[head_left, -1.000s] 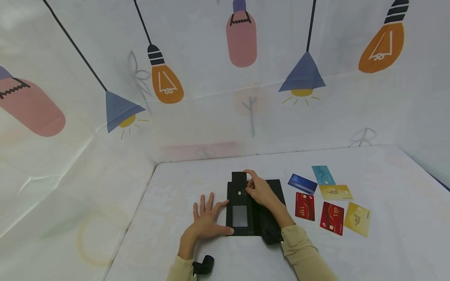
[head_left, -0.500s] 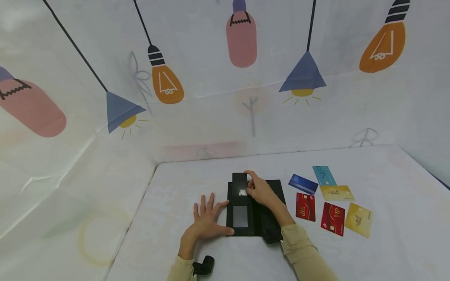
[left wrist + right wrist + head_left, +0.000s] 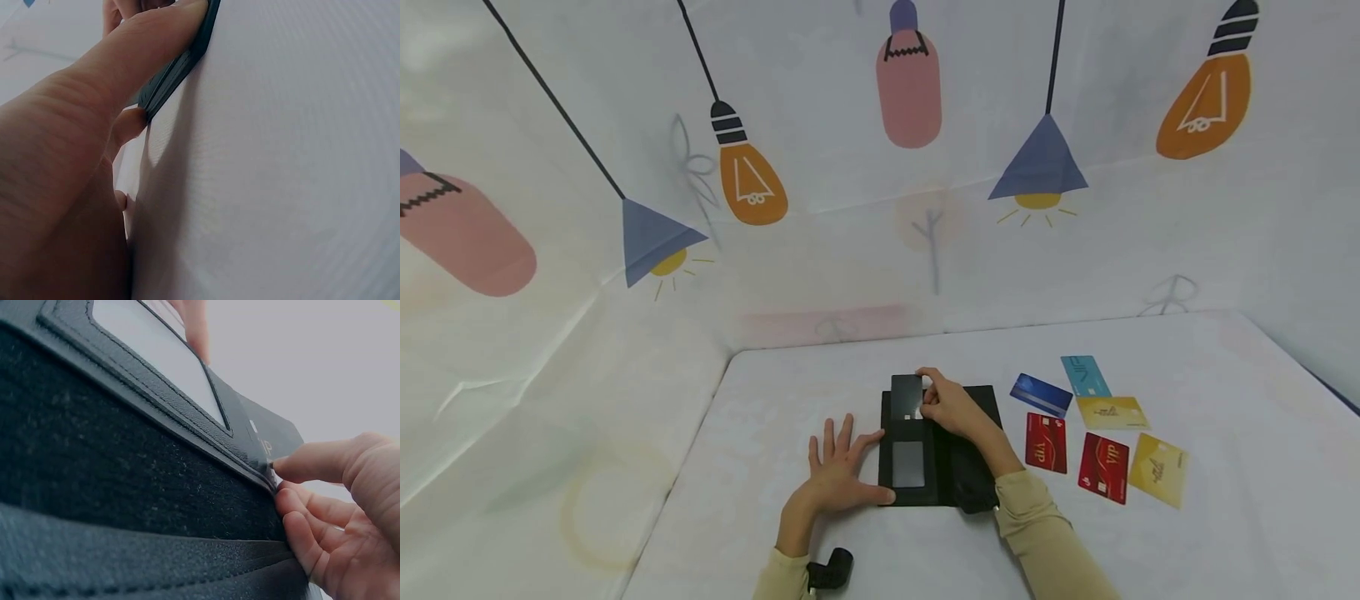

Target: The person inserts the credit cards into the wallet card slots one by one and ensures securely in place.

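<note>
A black wallet (image 3: 931, 467) lies unfolded on the white table, with a clear window in its left panel. A black card (image 3: 906, 396) with a small chip stands partly out beyond that panel's far edge; in the right wrist view, light lettering shows on this card (image 3: 278, 431). My right hand (image 3: 953, 410) pinches the card's right edge between thumb and fingers, its forearm crossing the wallet's right half. With fingers spread, my left hand (image 3: 838, 479) touches the wallet's left edge with thumb and index finger. The left wrist view shows the thumb against the wallet edge (image 3: 172, 78).
Right of the wallet lie several cards: a dark blue card (image 3: 1042, 394), a teal card (image 3: 1086, 376), two yellow cards and two red cards, one red card (image 3: 1046, 442) being nearest the right arm. A white wall sheet (image 3: 820, 275) with printed lamps rises behind the table.
The black card has slid slightly nearer and deeper into the wallet, with my right hand following it. My left hand stays at the wallet's edge. The head view has shifted a little.
</note>
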`<state>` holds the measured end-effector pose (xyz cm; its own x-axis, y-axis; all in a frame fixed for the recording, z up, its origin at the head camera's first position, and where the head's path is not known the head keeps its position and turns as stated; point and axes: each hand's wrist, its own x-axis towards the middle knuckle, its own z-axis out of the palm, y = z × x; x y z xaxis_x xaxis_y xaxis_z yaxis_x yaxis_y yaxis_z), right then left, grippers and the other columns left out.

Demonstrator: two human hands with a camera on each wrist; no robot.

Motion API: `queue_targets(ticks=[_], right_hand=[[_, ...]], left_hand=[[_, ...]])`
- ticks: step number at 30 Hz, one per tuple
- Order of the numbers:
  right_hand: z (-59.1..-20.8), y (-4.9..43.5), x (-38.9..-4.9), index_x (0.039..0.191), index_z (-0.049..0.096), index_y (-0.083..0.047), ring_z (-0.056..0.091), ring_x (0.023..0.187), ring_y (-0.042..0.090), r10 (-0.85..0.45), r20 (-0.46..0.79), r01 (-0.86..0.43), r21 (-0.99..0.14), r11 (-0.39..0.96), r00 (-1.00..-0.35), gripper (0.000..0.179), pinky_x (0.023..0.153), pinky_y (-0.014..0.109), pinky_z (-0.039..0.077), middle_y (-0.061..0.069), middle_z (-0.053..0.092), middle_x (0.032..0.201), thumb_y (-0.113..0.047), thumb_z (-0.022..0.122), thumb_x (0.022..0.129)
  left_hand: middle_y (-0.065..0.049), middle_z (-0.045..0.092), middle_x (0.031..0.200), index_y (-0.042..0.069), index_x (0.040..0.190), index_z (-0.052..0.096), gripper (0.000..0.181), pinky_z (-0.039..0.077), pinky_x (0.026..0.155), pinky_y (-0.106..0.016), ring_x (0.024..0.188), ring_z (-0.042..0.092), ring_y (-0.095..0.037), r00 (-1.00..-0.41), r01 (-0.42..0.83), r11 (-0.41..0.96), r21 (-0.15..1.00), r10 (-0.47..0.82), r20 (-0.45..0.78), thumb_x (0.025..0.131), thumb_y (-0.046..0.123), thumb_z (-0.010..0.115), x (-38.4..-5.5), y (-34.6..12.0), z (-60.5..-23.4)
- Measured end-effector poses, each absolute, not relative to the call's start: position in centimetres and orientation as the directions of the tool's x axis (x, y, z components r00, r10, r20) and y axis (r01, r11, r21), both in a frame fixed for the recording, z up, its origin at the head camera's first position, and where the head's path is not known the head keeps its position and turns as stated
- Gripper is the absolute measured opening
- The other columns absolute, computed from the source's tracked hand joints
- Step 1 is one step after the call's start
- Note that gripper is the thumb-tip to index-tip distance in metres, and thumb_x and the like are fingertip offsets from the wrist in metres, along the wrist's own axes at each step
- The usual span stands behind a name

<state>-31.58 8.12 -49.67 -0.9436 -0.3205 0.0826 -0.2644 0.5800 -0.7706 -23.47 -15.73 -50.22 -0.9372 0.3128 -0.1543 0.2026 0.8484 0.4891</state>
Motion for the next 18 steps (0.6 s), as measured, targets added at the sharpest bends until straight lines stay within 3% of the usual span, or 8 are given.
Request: queue_targets(ticks=[18], right_hand=[[-49.62, 8.26, -31.2, 0.142, 0.045, -0.009, 0.056, 0.079, 0.015, -0.309, 0.041, -0.224, -0.78, 0.584, -0.95, 0.058, 0.078, 0.037, 0.051, 0.005, 0.061, 0.094, -0.003, 0.068, 0.089]], left_hand=[[-0.022, 0.003, 0.165, 0.028, 0.148, 0.043, 0.091, -0.011, 0.112, -0.068, 0.148, -0.013, -0.046, -0.934, 0.191, 0.841, 0.506, 0.314, -0.17, 0.071, 0.056, 0.082, -23.42, -15.77, -49.86]])
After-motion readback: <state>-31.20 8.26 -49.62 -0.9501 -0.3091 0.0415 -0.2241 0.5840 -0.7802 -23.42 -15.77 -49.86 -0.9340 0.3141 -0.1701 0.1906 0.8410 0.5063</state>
